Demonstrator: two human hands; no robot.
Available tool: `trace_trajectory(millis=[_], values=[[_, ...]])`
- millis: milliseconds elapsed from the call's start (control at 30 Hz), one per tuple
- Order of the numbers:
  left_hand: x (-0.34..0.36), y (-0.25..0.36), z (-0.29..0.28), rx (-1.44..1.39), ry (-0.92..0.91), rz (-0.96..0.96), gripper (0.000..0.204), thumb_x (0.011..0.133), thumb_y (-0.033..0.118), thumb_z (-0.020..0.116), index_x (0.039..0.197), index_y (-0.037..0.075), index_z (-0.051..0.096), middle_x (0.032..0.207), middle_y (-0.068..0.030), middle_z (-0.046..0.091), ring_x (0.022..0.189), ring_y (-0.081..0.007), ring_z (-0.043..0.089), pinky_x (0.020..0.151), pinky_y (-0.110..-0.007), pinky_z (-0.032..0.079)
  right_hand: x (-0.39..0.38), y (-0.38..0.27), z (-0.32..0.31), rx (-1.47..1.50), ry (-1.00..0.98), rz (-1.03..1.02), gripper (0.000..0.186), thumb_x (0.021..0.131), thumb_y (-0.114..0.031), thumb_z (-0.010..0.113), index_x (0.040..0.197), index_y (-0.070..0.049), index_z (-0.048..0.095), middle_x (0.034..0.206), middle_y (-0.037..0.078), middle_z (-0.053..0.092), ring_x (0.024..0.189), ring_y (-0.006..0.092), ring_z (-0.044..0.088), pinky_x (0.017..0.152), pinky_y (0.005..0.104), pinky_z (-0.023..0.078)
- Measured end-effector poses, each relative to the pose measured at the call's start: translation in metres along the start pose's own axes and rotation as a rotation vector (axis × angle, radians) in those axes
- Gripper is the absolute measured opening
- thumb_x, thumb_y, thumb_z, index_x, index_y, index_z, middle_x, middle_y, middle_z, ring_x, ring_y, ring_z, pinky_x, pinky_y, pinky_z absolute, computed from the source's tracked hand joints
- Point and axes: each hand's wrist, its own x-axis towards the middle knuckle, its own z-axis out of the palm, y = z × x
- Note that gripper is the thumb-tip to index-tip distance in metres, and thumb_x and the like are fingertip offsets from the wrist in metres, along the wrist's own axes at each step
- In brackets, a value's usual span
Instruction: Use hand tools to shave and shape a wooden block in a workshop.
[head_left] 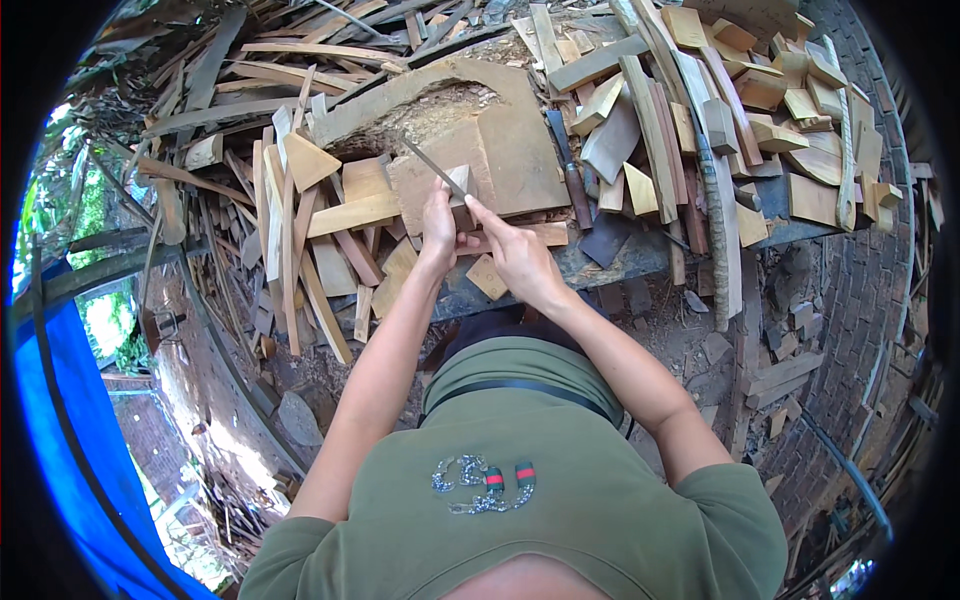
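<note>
My left hand (440,225) grips a small pale wooden block (460,178) from the left and below, at the front of a thick, worn wooden board (520,165). A long, narrow metal tool (428,160), perhaps a file or blade, lies diagonally across the block, its far end pointing up-left over the board. My right hand (515,250) is closed on the near end of this tool, index finger stretched along it; its handle is hidden under the fingers. Just right of the board lies a tool with a flat dark blade and wooden handle (576,180).
The bench (610,260) is heaped with offcuts and blocks (800,140) at right, and long strips (300,50) at back and left. Wood scraps litter the ground (680,340) below the bench's front edge. A blue tarp (60,400) hangs at left, and a brick surface (850,340) curves along the right.
</note>
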Motion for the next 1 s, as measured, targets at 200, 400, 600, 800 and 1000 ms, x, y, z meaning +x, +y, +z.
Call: trace_trajectory(millis=[200,400,600,800,1000], values=[[-0.007,0.014,0.005,-0.009,0.010,0.039,0.055,0.098,0.030,0.030,0.151,0.016,0.031,0.098,-0.0108,0.063,0.046,-0.0136,0.048,0.033,-0.025,0.046,0.057,0.031,0.012,0.012,0.000,0.107,0.045,0.100,-0.021,0.041,0.145,-0.026,0.045,0.111,0.026,0.064,0.100,0.0466,0.061,0.084,0.0527,0.050],[-0.009,0.013,-0.005,-0.068,0.015,-0.044,0.053,0.099,0.031,0.030,0.150,0.019,0.033,0.100,-0.0097,0.062,0.046,-0.0127,0.046,0.035,-0.025,0.047,0.009,-0.004,0.002,0.019,-0.011,0.039,0.047,0.099,-0.017,0.044,0.144,-0.027,0.046,0.103,0.028,0.064,0.095,0.0462,0.062,0.080,0.0535,0.050],[-0.009,0.009,-0.004,0.026,-0.051,0.010,0.054,0.099,0.027,0.030,0.153,0.019,0.027,0.114,-0.0126,0.059,0.047,-0.0132,0.051,0.039,-0.027,0.052,0.073,0.055,0.024,0.012,0.069,0.061,0.044,0.099,-0.023,0.042,0.143,-0.018,0.048,0.111,0.029,0.064,0.102,0.0458,0.063,0.088,0.0495,0.052],[-0.028,-0.015,-0.003,-0.146,-0.127,0.043,0.067,0.100,0.026,0.043,0.157,0.026,0.007,0.137,-0.0105,0.047,0.099,-0.0203,0.059,0.079,-0.035,0.052,0.061,0.087,0.027,0.342,0.047,0.184,0.042,0.102,-0.024,0.041,0.139,-0.007,0.050,0.102,0.016,0.071,0.077,0.0312,0.070,0.068,0.0380,0.056],[-0.016,-0.027,-0.013,-0.377,-0.230,0.308,0.066,0.091,0.005,0.064,0.145,0.021,0.030,0.139,-0.0081,0.044,0.127,-0.0226,0.048,0.104,-0.047,0.042,0.040,0.032,0.002,1.060,-0.098,0.610,0.021,0.104,-0.030,0.039,0.111,-0.014,0.052,0.065,-0.004,0.037,0.044,0.0022,0.026,0.035,0.0197,0.020]])
